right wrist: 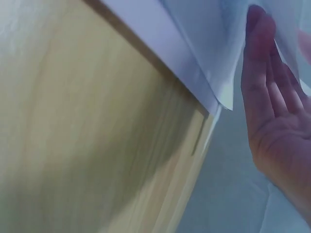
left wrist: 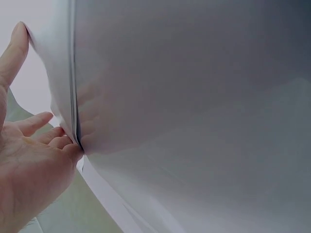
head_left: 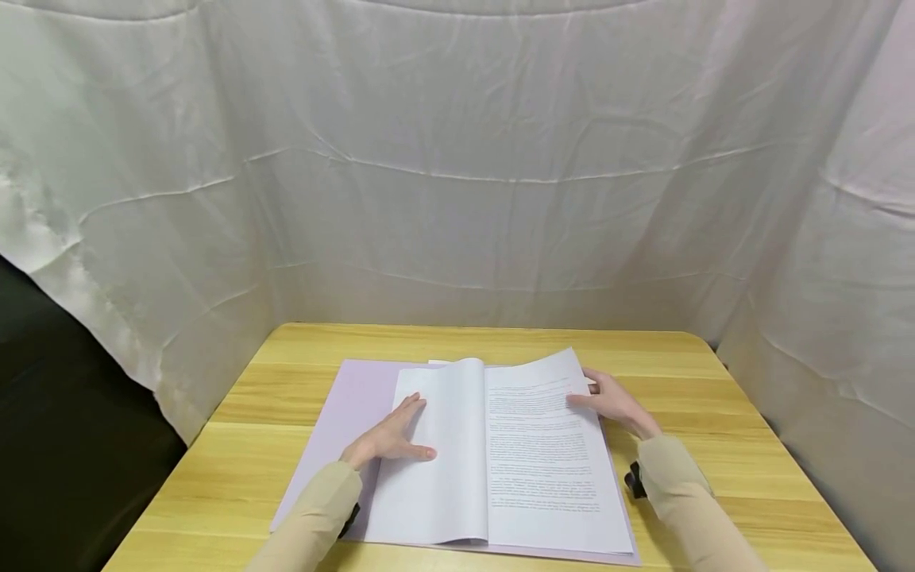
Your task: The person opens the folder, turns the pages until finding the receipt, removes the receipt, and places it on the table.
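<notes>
A stack of printed sheets lies open like a booklet on a light purple folder. On its left side, blank white pages are folded over, bulging at the middle. My left hand rests on these pages, thumb and fingers spread; the left wrist view shows its fingertips against the paper. At the upper right edge, my right hand pinches a printed page, thumb on the text side and fingers behind. That page's upper corner is lifted. In the right wrist view, the white paper hangs beside the fingers.
A wooden table with rounded far corners bears the folder. Pale curtains hang behind it and at both sides, and something black shows at the lower left. Black bands sit on both wrists.
</notes>
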### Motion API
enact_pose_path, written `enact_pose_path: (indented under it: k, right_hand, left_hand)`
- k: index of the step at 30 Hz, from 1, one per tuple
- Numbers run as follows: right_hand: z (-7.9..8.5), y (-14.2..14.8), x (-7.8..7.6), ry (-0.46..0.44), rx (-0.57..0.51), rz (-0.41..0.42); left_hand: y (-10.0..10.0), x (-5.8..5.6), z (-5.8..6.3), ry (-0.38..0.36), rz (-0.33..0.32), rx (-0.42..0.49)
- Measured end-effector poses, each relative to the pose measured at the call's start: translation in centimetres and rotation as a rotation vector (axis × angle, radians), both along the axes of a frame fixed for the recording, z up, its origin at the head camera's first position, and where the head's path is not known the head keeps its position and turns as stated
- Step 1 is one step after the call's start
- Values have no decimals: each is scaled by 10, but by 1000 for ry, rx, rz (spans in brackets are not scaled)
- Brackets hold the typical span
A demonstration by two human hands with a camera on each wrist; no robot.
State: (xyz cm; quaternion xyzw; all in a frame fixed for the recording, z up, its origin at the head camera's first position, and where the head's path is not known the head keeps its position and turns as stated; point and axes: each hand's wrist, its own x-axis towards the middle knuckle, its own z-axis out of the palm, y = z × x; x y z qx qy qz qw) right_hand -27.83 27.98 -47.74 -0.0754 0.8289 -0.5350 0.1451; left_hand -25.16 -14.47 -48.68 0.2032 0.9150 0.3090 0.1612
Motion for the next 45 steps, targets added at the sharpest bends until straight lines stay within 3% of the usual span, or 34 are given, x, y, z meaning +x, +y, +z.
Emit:
enact_pose_path:
  k: [9, 15, 25, 34, 45]
  right_hand:
    - [8, 8, 15, -70, -158, 173]
    - [14, 10, 23, -122, -166, 193]
    - [20, 8, 32, -118, -203, 217]
    - [22, 0, 42, -86, -223, 240]
    - [33, -16, 55, -78, -282, 298]
  left_hand:
    - [1, 1, 2, -5, -9, 18]
    - [0, 0, 2, -16, -16, 54]
    - [-2, 1, 7, 5, -62, 109]
    - [0, 6, 11, 3, -29, 164]
    - [15, 17, 25, -64, 53, 289]
